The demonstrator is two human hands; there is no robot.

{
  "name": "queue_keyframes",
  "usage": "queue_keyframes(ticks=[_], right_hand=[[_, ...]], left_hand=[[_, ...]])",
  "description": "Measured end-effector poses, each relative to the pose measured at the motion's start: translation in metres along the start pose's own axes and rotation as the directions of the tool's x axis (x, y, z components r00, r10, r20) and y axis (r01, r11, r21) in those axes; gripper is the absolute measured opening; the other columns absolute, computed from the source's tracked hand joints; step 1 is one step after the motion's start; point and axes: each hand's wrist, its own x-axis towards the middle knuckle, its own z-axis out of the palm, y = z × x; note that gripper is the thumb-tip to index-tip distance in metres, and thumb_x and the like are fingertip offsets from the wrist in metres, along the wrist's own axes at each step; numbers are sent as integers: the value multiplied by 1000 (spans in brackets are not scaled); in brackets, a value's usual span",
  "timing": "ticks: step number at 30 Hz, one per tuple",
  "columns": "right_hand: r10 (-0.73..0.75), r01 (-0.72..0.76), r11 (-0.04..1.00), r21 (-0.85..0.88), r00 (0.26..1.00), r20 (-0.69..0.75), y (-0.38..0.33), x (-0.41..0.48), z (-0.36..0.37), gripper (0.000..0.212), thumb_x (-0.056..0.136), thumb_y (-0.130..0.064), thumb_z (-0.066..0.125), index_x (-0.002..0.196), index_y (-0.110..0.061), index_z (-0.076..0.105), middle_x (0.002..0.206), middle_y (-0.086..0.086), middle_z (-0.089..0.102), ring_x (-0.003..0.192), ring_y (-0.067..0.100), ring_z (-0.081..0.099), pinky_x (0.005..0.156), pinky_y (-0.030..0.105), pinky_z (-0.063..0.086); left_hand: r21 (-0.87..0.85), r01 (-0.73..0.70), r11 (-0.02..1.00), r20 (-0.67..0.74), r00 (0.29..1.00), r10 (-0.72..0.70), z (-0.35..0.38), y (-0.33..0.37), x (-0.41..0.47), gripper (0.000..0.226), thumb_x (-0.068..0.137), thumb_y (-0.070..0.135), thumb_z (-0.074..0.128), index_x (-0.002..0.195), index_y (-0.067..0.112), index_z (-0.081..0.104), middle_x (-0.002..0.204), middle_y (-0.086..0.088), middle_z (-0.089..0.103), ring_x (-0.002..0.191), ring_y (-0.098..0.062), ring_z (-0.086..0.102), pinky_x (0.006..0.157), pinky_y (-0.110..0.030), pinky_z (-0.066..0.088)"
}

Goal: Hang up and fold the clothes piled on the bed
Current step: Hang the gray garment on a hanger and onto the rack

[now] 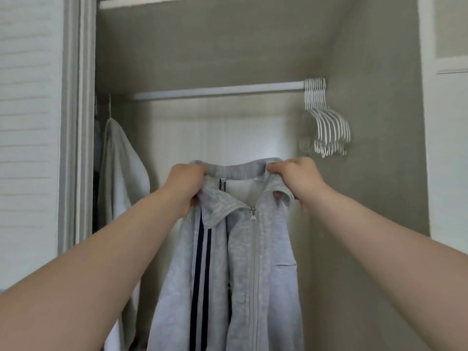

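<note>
Hanging step: my left hand [186, 184] and right hand [295, 179] clamp collar of light grey zip-up fleece jacket [243, 262], held before closet below white rod [217, 90]. Next (my guess): fetch white plastic hanger [326, 127].

left grip [186, 184]: raised, clenched; right grip [297, 178]: raised, clenched

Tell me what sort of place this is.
Most likely a built-in clothes closet in a home. A white rail spans it, a bunch of empty white hangers hangs at its right end, and a pale garment hangs at the left.
</note>
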Motion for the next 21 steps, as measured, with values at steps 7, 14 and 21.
queue_keyframes(ticks=[7,14,21], right_hand=[[-312,231,689,-687,950,7,-53,90,-14,20,84,-26,70,86,-6,67,89,14,71,83,32,67,71,34,54],[-603,14,-79,-997,796,58,-79,146,-45,37,89,-15,50,126,-16,56,128,12,51,121,33,44,102,43,31],[-434,-135,-11,-991,893,-116,-71,187,-69,42,92,-16,51,133,-20,56,138,10,54,130,32,47,104,40,31]], left_hand=[[-11,-99,995,27,995,100,49,62,74,34,91,6,52,123,1,63,90,-15,60,63,-24,56,48,-24,46],[66,-204,977,38,979,202,93,89,107,11,95,7,54,105,8,58,84,-11,58,63,-23,55,47,-21,48],[208,-184,961,22,983,183,110,71,132,11,94,7,55,105,8,55,101,-15,57,84,-30,57,80,-42,55]])
